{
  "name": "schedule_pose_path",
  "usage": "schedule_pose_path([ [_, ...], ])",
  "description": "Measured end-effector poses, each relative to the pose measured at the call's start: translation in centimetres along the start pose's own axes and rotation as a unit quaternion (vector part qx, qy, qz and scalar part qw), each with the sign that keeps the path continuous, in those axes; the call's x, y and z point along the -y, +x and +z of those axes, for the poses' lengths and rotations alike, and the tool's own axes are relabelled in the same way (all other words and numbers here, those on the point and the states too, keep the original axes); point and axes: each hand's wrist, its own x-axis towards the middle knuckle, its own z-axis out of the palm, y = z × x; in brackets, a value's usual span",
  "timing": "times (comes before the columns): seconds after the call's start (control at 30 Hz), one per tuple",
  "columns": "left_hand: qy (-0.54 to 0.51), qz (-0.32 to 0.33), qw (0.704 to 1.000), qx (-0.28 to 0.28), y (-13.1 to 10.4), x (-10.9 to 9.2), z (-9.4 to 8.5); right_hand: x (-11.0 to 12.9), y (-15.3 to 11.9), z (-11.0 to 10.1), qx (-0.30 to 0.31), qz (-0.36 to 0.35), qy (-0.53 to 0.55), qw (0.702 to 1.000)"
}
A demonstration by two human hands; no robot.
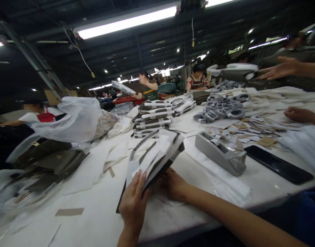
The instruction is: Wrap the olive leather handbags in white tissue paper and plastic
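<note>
A dark olive handbag (157, 168), partly covered in white wrapping sheet, is tilted up off the table in front of me. My left hand (133, 200) grips its near left edge, fingers lying over the white sheet and thumb along the dark side. At the bag's lower right side, my right hand (174, 185) is closed against it, with the fingertips partly hidden behind the bag. A wrapped strap loop (139, 144) arches over the bag's far side. To the right stands a grey tape dispenser (219, 154).
Beyond the bag rises a stack of wrapped bags (153, 118). Wrapped strap coils (224, 106), paper scraps (250, 128) and a black phone (278, 164) lie right. Olive bags (51, 159) and clear plastic (70, 118) are left. A co-worker's hand (281, 68) reaches in at right.
</note>
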Motion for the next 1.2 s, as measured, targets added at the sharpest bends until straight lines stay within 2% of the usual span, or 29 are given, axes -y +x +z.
schedule_pose_path([
  [0.1, 0.001, 0.047, 0.999, 0.016, -0.9, -0.5, -0.1, 0.7, -3.4, -0.7, -0.025, 0.073, 0.036, 0.996],
  [0.23, -0.005, 0.086, 0.995, 0.048, -1.8, -1.1, 0.4, 1.7, -8.5, -1.2, -0.010, 0.134, 0.029, 0.991],
  [0.3, -0.013, 0.097, 0.994, 0.049, -1.7, -1.2, 0.7, 2.2, -9.8, -1.3, 0.000, 0.148, 0.036, 0.988],
  [0.37, -0.022, 0.100, 0.994, 0.046, -1.3, -1.1, 0.9, 2.9, -10.0, -1.3, -0.004, 0.176, 0.099, 0.979],
  [0.43, -0.030, 0.097, 0.994, 0.048, -0.8, -1.0, 0.9, 3.9, -9.7, -1.1, 0.004, 0.231, 0.233, 0.945],
  [0.53, -0.035, 0.093, 0.993, 0.058, -0.3, -1.0, 0.6, 5.4, -9.7, -0.3, 0.085, 0.292, 0.440, 0.845],
  [0.57, -0.036, 0.095, 0.993, 0.058, -0.3, -1.1, 0.6, 5.8, -9.9, 0.0, 0.125, 0.289, 0.470, 0.825],
  [0.6, -0.038, 0.099, 0.993, 0.056, -0.4, -1.2, 0.5, 6.2, -10.1, 0.1, 0.159, 0.275, 0.471, 0.823],
  [0.67, -0.040, 0.109, 0.992, 0.051, -0.8, -1.5, 0.6, 6.9, -10.4, -0.4, 0.194, 0.239, 0.404, 0.861],
  [0.73, -0.042, 0.117, 0.991, 0.043, -1.3, -1.7, 0.8, 7.4, -10.0, -2.1, 0.203, 0.212, 0.307, 0.905],
  [0.83, -0.052, 0.123, 0.990, 0.041, -1.6, -1.7, 1.2, 7.0, -7.2, -5.6, 0.200, 0.189, 0.231, 0.933],
  [0.87, -0.056, 0.124, 0.990, 0.038, -1.5, -1.6, 1.3, 6.4, -5.8, -6.7, 0.173, 0.177, 0.215, 0.945],
  [0.97, -0.057, 0.127, 0.990, 0.015, -0.9, -1.4, 1.2, 3.6, -1.6, -8.8, -0.004, 0.095, 0.092, 0.991],
  [1.0, -0.055, 0.125, 0.991, 0.004, -0.6, -1.5, 1.0, 2.6, -0.5, -9.1, -0.037, 0.065, 0.062, 0.995],
  [1.07, -0.052, 0.121, 0.991, -0.013, -0.2, -1.7, 0.5, 0.8, 1.2, -9.4, -0.047, 0.025, 0.036, 0.998],
  [1.13, -0.059, 0.123, 0.990, -0.026, 0.1, -2.2, -0.1, -0.4, 2.3, -9.5, -0.017, 0.019, 0.042, 0.999],
  [1.2, -0.068, 0.130, 0.989, -0.031, 0.1, -2.8, -0.5, -1.1, 3.5, -9.5, 0.022, 0.051, 0.044, 0.998],
])
